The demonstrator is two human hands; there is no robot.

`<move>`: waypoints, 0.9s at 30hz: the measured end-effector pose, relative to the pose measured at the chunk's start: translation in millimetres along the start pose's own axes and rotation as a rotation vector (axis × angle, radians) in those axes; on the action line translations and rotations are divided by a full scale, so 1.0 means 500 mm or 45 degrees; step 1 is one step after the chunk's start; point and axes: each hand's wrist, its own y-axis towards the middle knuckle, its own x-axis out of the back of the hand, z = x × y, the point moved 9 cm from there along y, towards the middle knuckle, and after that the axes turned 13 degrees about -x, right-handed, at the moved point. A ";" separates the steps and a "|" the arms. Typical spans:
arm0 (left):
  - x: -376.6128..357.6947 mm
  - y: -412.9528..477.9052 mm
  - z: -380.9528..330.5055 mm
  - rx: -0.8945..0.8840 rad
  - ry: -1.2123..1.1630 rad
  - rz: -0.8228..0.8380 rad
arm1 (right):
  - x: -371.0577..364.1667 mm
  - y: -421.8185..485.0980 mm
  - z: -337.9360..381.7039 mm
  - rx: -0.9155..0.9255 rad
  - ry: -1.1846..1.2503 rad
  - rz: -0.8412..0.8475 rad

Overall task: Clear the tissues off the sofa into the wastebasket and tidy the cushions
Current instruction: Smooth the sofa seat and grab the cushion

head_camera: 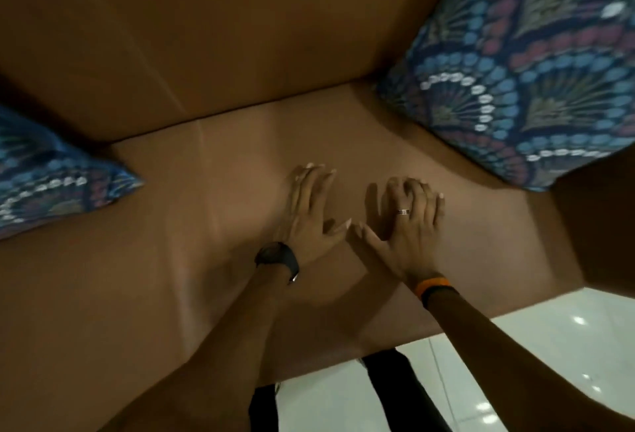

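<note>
While both palms lie flat on the sofa (213, 211), my left hand (309, 211) keeps its fingers together, thumb out. My right hand (405, 222) fingers are slightly spread, holding nothing; cushions (522, 64) sit at two and nine o'clock.

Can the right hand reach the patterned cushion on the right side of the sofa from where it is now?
Probably yes. The right hand lies flat and empty on the sofa seat, and only bare seat shows between it and the cushion. Nothing blocks the way; the left hand is on the other side.
</note>
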 end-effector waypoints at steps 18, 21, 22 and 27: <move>0.093 0.386 -0.118 0.313 -0.910 -0.152 | 0.252 0.222 -0.282 -0.223 1.421 -0.094; 0.141 0.238 -0.073 0.408 -0.891 -0.398 | 0.246 0.232 -0.188 -0.044 1.365 0.103; 0.164 0.193 -0.056 0.433 -0.850 -0.488 | 0.237 0.236 -0.153 0.022 1.343 0.170; 0.238 0.127 0.033 0.473 -0.733 -0.675 | 0.227 0.290 0.002 0.244 1.234 0.287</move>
